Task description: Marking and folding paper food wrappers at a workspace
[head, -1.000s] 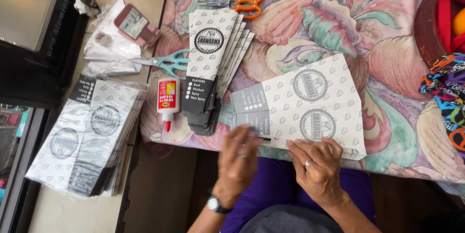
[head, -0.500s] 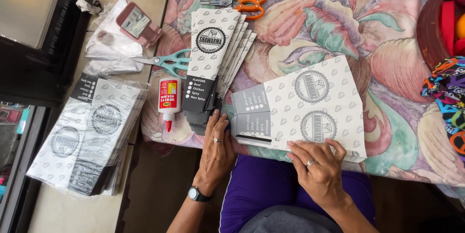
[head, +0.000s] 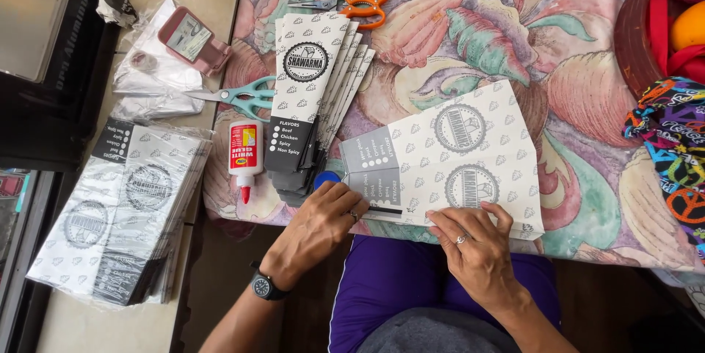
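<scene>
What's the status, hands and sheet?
Left hand and right hand flat on white printed paper sheet. White glue bottle alongside, apart.

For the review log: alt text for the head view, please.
Both hands, left hand and right hand, press a flat printed paper bag on a floral tablecloth. Left of it: a stack of folded bags, a white glue bottle, teal scissors.

Light: bright, even, soft daylight; source not visible.
Shadows: faint, short, under hands and paper.
Glare: mild sheen on plastic wrap (head: 158,74), top left.
Focus: sharp centre, no motion blur.
Edges: slight wide-angle bend; lower corners dim.
</scene>
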